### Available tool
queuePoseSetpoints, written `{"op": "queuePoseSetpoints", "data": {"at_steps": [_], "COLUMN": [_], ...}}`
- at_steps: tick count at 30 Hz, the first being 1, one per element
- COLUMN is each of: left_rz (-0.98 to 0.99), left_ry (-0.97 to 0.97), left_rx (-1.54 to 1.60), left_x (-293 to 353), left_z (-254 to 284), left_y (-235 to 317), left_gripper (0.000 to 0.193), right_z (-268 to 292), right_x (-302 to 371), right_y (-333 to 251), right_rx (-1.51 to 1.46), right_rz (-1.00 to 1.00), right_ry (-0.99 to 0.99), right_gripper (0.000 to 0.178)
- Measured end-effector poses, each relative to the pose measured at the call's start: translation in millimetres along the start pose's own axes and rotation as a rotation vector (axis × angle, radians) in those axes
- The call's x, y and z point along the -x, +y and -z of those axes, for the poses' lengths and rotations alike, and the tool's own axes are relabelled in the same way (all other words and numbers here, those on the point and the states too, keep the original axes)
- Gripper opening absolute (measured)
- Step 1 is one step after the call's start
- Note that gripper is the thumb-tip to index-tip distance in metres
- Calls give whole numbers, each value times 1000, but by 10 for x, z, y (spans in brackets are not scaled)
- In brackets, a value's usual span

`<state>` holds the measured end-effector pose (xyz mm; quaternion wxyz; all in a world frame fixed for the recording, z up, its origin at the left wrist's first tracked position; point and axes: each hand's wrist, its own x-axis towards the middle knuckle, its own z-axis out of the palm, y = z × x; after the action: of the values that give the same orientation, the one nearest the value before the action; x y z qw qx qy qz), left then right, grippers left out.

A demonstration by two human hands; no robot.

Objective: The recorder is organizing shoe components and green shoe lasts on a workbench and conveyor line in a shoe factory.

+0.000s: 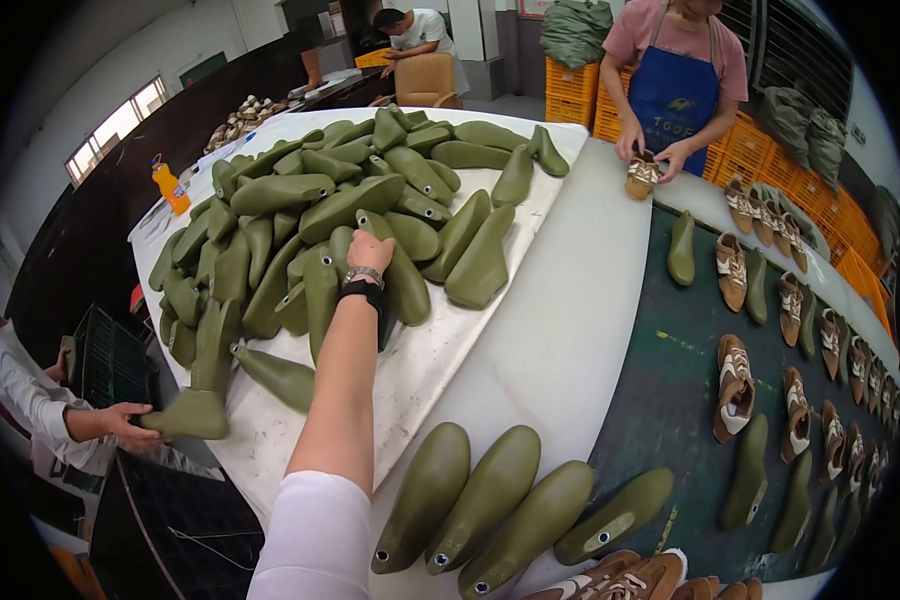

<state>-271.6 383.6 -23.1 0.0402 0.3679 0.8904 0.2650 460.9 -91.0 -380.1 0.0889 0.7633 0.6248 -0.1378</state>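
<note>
My left hand (pixel 370 252), with a watch and a black band at the wrist, reaches into a heap of green shoe lasts (pixel 270 192) on a white-covered table. Its fingers are closed at the holed end of one shoe last (pixel 407 288), partly hiding it. More lasts crowd against the hand on its left and far side. Nearer to me, several lasts (pixel 500 490) lie side by side at the table's right, their holed ends mostly toward me. My right hand is out of view.
On the right, a dark green belt (pixel 640 375) carries brown-and-white sneakers (pixel 735 385) and lasts in rows. Across it, a person in a blue apron (pixel 678 95) holds a sneaker. At left, another person's hand (pixel 133 425) grips a last. Orange crates (pixel 570 85) stand behind.
</note>
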Motion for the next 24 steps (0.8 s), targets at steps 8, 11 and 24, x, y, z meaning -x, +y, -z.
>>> {"op": "queuePoseSetpoints", "data": {"at_steps": [8,11,24], "left_rz": [-169,-532,-1352], "left_ry": [-155,-394,-736], "left_rx": [266,95,-187], "left_x": [613,1517,2741], "left_z": [-6,-67,-767], "left_y": [33,514,1518], "left_gripper": [53,45,35], "right_z": [-51,39,220], "right_x": [547,647,710], "right_y": [144,254,568], "right_rx": [-16,-13,-22], "right_rz": [4,-18,36], "right_ry": [-5,30,115], "right_gripper": [25,25,25]}}
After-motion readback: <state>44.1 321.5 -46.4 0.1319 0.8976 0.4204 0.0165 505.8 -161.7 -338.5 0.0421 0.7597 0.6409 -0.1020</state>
